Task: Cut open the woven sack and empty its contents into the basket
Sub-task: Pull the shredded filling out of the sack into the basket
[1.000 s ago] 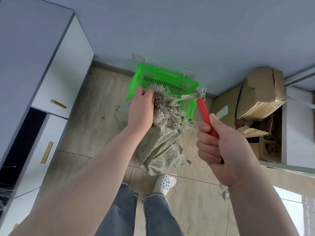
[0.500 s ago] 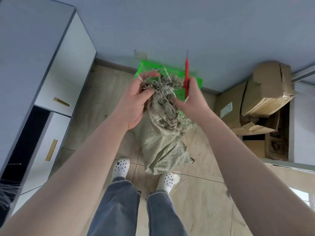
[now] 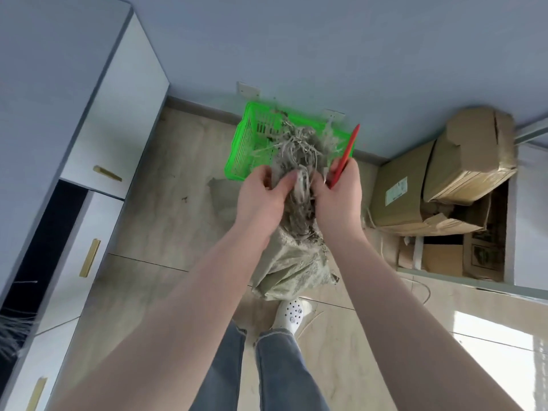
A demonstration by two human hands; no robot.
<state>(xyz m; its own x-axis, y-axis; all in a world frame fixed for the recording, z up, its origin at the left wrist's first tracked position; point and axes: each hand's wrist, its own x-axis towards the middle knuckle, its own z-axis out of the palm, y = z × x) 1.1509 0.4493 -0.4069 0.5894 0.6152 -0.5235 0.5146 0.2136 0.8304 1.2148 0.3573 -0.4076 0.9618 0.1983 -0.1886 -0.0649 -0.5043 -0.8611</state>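
Hands grip the frayed top of the grey-green woven sack [image 3: 292,262]: left hand [image 3: 261,200] pinching fibres, right hand [image 3: 338,197] also holding a red cutter [image 3: 345,155], before the green plastic basket [image 3: 243,149].

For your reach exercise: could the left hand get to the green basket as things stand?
Probably yes. The left hand grips the sack top just short of the basket, with nothing between, though it would have to release the sack.

No legible text appears. A white label [image 3: 396,191] on the side of a cardboard box [image 3: 397,197] carries green and dark print, too small and blurred to read.
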